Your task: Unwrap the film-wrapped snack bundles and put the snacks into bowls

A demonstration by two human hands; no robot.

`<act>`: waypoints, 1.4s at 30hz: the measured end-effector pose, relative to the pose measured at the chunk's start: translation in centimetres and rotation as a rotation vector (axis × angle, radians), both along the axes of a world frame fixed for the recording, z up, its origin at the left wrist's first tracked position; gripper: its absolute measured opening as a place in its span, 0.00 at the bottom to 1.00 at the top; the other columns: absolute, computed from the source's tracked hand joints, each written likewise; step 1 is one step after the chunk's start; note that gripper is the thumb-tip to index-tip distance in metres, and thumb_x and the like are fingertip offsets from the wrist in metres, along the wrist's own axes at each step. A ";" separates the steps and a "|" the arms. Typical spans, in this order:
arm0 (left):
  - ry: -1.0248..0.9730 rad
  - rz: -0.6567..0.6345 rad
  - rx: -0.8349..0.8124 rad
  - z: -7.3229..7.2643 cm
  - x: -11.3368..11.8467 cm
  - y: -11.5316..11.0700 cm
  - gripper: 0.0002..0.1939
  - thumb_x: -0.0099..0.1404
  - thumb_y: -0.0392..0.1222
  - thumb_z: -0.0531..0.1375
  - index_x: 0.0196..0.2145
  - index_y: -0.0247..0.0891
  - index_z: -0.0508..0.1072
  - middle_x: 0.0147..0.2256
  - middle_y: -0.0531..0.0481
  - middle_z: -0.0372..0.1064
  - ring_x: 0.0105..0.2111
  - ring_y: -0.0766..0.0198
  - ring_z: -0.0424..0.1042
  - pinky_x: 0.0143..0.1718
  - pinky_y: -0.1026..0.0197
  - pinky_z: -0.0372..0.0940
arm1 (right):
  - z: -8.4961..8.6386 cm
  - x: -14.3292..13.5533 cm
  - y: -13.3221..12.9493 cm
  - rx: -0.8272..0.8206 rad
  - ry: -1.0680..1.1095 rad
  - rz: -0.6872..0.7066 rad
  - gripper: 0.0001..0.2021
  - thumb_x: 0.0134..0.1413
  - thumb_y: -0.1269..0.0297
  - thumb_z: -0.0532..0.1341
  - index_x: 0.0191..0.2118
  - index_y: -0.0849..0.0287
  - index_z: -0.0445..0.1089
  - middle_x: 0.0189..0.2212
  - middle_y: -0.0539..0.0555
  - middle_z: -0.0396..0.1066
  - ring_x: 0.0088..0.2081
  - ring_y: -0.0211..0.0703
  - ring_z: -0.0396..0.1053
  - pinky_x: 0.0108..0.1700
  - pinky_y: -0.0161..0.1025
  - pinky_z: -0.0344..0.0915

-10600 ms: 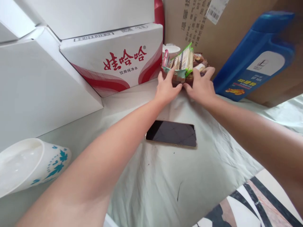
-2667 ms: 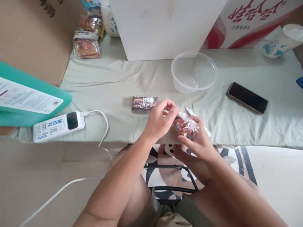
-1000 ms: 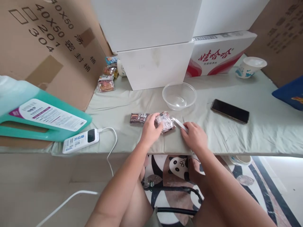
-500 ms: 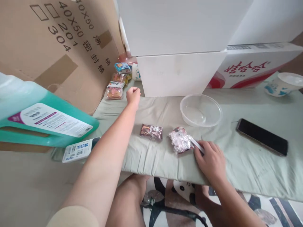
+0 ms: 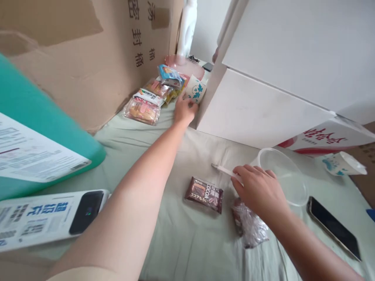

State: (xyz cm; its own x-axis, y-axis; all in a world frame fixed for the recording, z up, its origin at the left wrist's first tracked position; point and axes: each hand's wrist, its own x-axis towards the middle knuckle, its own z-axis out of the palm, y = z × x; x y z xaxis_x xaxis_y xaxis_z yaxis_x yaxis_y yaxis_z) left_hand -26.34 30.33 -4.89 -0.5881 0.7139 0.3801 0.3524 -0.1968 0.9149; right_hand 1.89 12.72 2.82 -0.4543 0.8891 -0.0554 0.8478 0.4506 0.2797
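By boxes (image 5: pixel 263 109), left grip (image 5: pixel 186 113) at cup (image 5: pixel 195 89), hold unclear, right grip (image 5: pixel 258 183) closed around white tool (image 5: pixel 224 170), near clear bowl (image 5: pixel 293 182)

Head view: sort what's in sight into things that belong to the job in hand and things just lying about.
Belonging to the job:
paper cup, at the left hand
white tool, in the right hand
probably the cocoa packet, crumpled packet and clear bowl, near the right hand

Apparently just lying about:
phone
white device
green jug
wrapped snacks
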 end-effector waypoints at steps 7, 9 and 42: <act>0.002 0.019 0.009 -0.8 0.0 1.2 0.09 0.56 0.32 0.67 0.24 0.42 0.73 0.60 0.44 0.66 0.73 0.42 0.44 0.74 0.40 0.41 | 3.1 -9.9 2.1 -0.128 -0.119 0.061 0.11 0.67 0.63 0.54 0.43 0.54 0.75 0.44 0.60 0.78 0.40 0.54 0.76 0.35 0.43 0.61; -0.012 -0.018 -0.042 -0.8 -0.1 1.6 0.07 0.57 0.32 0.67 0.26 0.41 0.75 0.57 0.42 0.68 0.72 0.40 0.47 0.73 0.40 0.43 | 3.1 -13.1 3.7 -0.125 -0.065 0.097 0.12 0.66 0.65 0.55 0.46 0.53 0.75 0.44 0.59 0.78 0.40 0.54 0.76 0.37 0.44 0.64; 0.119 0.116 -0.204 1.3 -0.4 -0.4 0.18 0.68 0.29 0.60 0.27 0.45 0.57 0.30 0.52 0.68 0.40 0.61 0.71 0.48 0.57 0.64 | -3.9 -16.7 8.7 -0.202 0.154 0.177 0.20 0.70 0.72 0.41 0.59 0.61 0.62 0.58 0.66 0.64 0.53 0.56 0.74 0.52 0.53 0.72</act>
